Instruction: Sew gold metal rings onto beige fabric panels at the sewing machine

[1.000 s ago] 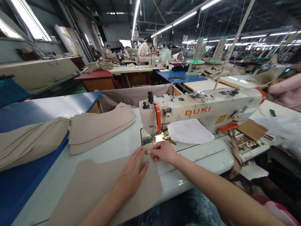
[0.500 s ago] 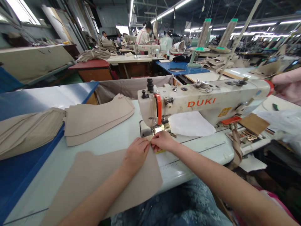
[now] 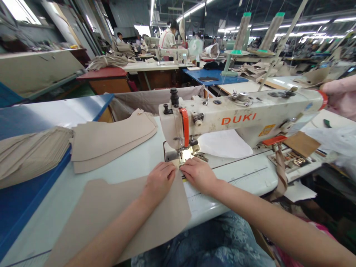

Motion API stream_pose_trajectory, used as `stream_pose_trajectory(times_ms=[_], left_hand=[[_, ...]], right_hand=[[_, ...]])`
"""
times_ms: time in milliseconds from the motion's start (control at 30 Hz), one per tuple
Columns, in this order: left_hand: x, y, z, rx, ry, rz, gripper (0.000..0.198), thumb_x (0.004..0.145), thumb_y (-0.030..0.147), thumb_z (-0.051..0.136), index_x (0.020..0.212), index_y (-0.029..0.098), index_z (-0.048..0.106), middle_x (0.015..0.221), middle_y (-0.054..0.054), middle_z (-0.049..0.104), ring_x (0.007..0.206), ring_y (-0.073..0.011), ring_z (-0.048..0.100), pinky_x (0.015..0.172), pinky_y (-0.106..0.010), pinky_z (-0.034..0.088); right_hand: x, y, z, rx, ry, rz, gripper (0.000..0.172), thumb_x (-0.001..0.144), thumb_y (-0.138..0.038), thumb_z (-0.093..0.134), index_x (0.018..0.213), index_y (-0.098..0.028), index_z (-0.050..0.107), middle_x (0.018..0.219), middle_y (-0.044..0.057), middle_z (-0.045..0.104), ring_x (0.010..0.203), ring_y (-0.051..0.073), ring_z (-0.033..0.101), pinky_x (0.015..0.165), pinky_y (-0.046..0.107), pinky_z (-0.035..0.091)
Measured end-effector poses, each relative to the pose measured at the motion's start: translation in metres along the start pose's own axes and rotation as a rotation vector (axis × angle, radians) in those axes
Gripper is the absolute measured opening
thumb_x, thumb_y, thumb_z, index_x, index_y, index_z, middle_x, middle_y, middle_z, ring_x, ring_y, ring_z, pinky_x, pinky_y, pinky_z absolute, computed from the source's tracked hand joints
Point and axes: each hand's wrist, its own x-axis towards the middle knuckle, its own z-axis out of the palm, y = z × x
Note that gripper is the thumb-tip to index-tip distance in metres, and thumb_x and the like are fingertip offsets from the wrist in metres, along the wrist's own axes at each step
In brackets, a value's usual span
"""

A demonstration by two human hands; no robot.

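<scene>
I see one flat beige fabric panel (image 3: 111, 211), plain and unprinted, with clean-cut edges and a small notch on its left side. It lies on the pale desk (image 3: 133, 163) and runs from the near left corner to the needle area at the middle. Its long axis is diagonal, near left to far right, and its narrow far corner points at the foot of the sewing machine (image 3: 244, 115). Its near edge reaches the desk's near edge.

Both of my hands are on that far corner. The left hand (image 3: 160, 181) lies palm down on the cloth with its fingers close together and bent at the knuckles. I cannot tell whether it nips the fabric. The right hand (image 3: 198, 176) lies flat with its fingers pressed together along the panel's right edge, just in front of the needle plate. The fingertips of the two hands almost meet.

I count one machine, cream with orange lettering, and two thread cones (image 3: 241, 29) on stands behind it. One white sheet (image 3: 222, 144) lies under the machine arm. One stack of cut beige pieces (image 3: 111, 142) sits toward the far left of the desk, with at least two layers showing. One thicker pile (image 3: 30, 154) lies at the left edge, its layers too many to count. Another person's hand (image 3: 340, 98) shows at the right edge, beside the machine's handwheel.
</scene>
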Motion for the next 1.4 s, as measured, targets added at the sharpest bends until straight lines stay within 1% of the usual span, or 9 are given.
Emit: stream_pose_trajectory(times_ms=[100,300,400,567,700,833,967,1167,1400], left_hand=[[0.000,0.000,0.000,0.003,-0.005,-0.004,0.017,0.086,0.011,0.047,0.074,0.017,0.059,0.075,-0.005,0.068,0.072,-0.0174,0.062,0.069,-0.030,0.054],[0.003,0.000,-0.002,-0.004,-0.055,0.029,0.019,0.087,0.011,0.045,0.076,0.017,0.059,0.074,-0.005,0.067,0.072,-0.0178,0.061,0.069,-0.031,0.054],[0.004,-0.001,-0.003,0.008,-0.083,0.035,0.021,0.088,0.012,0.044,0.074,0.018,0.058,0.073,-0.004,0.066,0.071,-0.0178,0.060,0.068,-0.031,0.053],[0.002,-0.002,-0.002,0.001,-0.097,0.028,0.020,0.087,0.012,0.043,0.077,0.018,0.059,0.076,-0.004,0.066,0.074,-0.0176,0.060,0.071,-0.031,0.052],[0.002,-0.001,-0.003,0.006,-0.097,0.016,0.020,0.087,0.012,0.043,0.077,0.019,0.058,0.076,-0.004,0.066,0.075,-0.0173,0.060,0.072,-0.031,0.052],[0.001,0.000,-0.004,0.002,-0.096,0.026,0.021,0.089,0.013,0.042,0.077,0.018,0.059,0.076,-0.004,0.066,0.075,-0.0176,0.059,0.072,-0.031,0.052],[0.000,-0.002,-0.003,-0.005,-0.112,0.014,0.021,0.090,0.015,0.042,0.078,0.018,0.060,0.078,-0.005,0.066,0.075,-0.0177,0.059,0.072,-0.032,0.052],[-0.001,-0.002,-0.002,0.013,-0.114,0.022,0.023,0.090,0.014,0.041,0.078,0.018,0.061,0.079,-0.005,0.066,0.076,-0.0178,0.059,0.072,-0.032,0.052],[0.000,-0.001,-0.001,0.033,-0.101,0.058,0.021,0.091,0.015,0.042,0.080,0.016,0.059,0.080,-0.005,0.065,0.077,-0.0178,0.058,0.072,-0.031,0.052]], right_hand=[[-0.002,0.002,0.006,-0.162,0.040,-0.100,0.018,0.091,-0.017,0.050,0.093,-0.017,0.067,0.084,0.006,0.062,0.083,0.020,0.052,0.073,0.029,0.042],[0.000,0.004,0.008,-0.242,0.037,-0.182,0.014,0.090,-0.016,0.052,0.096,-0.015,0.065,0.085,0.006,0.061,0.083,0.020,0.050,0.073,0.030,0.042],[-0.006,0.008,0.000,-0.244,0.003,-0.265,0.013,0.090,-0.016,0.053,0.098,-0.015,0.064,0.086,0.006,0.060,0.083,0.020,0.050,0.074,0.030,0.043],[-0.031,0.013,-0.022,-0.283,-0.120,-0.481,0.014,0.092,-0.020,0.051,0.101,-0.015,0.062,0.087,0.005,0.060,0.085,0.020,0.050,0.074,0.031,0.042],[-0.034,0.009,-0.027,-0.313,-0.154,-0.608,0.016,0.094,-0.017,0.046,0.103,-0.014,0.059,0.098,0.007,0.061,0.093,0.020,0.050,0.080,0.033,0.041],[-0.020,0.002,-0.010,-0.287,-0.044,-0.563,0.020,0.095,-0.024,0.044,0.085,-0.016,0.060,0.092,0.006,0.061,0.091,0.020,0.051,0.083,0.034,0.042],[-0.014,-0.001,0.007,-0.191,0.093,-0.438,0.018,0.095,-0.023,0.044,0.090,-0.015,0.059,0.100,0.009,0.062,0.098,0.020,0.053,0.090,0.033,0.043],[-0.016,0.000,0.011,-0.146,0.002,-0.431,0.015,0.093,-0.017,0.048,0.088,-0.014,0.061,0.105,0.010,0.065,0.103,0.018,0.055,0.089,0.032,0.046],[-0.017,0.002,0.013,-0.130,0.053,-0.434,0.017,0.094,-0.017,0.046,0.089,-0.014,0.063,0.108,0.009,0.065,0.101,0.019,0.057,0.089,0.031,0.046]])
